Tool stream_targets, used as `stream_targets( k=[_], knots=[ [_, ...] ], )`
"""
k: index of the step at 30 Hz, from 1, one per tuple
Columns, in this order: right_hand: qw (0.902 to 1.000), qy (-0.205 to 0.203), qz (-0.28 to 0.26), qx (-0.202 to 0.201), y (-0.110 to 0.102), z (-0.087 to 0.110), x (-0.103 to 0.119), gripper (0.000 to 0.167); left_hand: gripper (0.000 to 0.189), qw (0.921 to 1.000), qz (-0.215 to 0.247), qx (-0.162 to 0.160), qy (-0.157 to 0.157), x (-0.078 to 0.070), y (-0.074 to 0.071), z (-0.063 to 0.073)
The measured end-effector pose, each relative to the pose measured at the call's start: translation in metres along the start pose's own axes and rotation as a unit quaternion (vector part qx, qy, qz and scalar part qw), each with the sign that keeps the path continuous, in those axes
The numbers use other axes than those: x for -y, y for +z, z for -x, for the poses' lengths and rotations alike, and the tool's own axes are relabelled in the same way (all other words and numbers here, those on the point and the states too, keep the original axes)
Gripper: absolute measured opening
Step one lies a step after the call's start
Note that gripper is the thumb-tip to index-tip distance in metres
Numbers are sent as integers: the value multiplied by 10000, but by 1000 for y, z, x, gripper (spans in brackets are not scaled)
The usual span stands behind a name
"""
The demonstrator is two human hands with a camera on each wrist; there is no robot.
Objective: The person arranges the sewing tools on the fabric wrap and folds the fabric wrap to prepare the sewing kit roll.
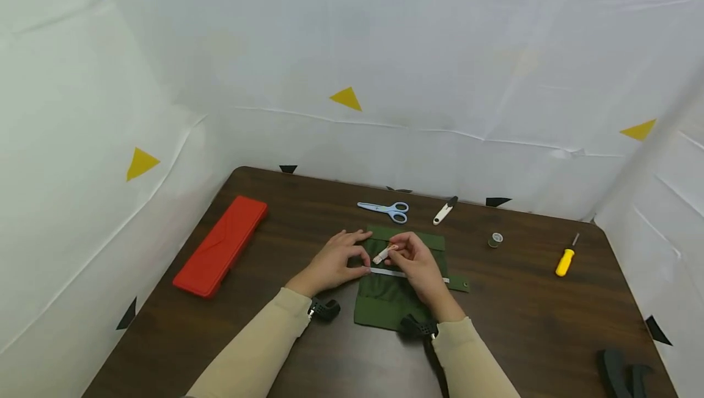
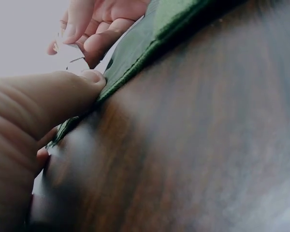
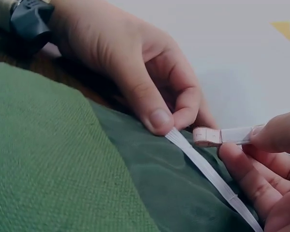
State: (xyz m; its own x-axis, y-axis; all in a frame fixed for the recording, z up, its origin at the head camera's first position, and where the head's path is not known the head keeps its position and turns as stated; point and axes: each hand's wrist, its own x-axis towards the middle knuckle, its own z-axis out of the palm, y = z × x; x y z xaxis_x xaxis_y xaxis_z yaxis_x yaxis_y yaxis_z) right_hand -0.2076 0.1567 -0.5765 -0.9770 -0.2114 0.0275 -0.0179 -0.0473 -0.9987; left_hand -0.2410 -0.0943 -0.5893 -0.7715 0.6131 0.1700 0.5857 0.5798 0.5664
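Above a green cloth (image 1: 379, 312), the right hand (image 1: 419, 265) pinches a folded measuring tape (image 3: 208, 137) and the left hand (image 1: 333, 261) a white elastic strip (image 3: 208, 171), the dark wood-grain tabletop (image 1: 522, 306) beyond backed by white sheeting (image 1: 440, 49) with yellow triangles (image 1: 348, 99), the tape's faint markings illegible.

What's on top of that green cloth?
A white band lies across the green cloth, pinched near one end by the left hand. The right hand holds what looks like a folded measuring tape above it. Whatever the hands cover can't be seen.
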Motion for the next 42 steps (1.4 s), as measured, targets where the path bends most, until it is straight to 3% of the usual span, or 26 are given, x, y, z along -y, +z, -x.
stream_targets(
  k=[5, 13, 20, 28, 35, 42],
  knots=[
    [9996, 7, 272, 87, 1, -1, 0, 33, 10, 10000, 11, -1, -18, -2, -1, -1],
    [9980, -32, 593, -204, 5, -1, -4, 25, 8, 9997, 70, -8, 218, 0, 0, 0],
    [9913, -106, 1315, 2, 5, 1, -4, 20, 7, 9995, 207, -19, 244, -1, 0, 2],
    [9898, -126, 1410, 133, 3, 0, -4, 24, 11, 9997, 253, 38, 42, -5, -4, 2],
    [9824, -139, 1856, 171, 5, -1, -3, 19, 9, 9992, 293, -5, 260, -3, -4, 1],
    [9758, -176, 2149, 366, 5, -1, -2, 18, 5, 9992, 352, 44, 170, -5, -4, 2]
  ],
)
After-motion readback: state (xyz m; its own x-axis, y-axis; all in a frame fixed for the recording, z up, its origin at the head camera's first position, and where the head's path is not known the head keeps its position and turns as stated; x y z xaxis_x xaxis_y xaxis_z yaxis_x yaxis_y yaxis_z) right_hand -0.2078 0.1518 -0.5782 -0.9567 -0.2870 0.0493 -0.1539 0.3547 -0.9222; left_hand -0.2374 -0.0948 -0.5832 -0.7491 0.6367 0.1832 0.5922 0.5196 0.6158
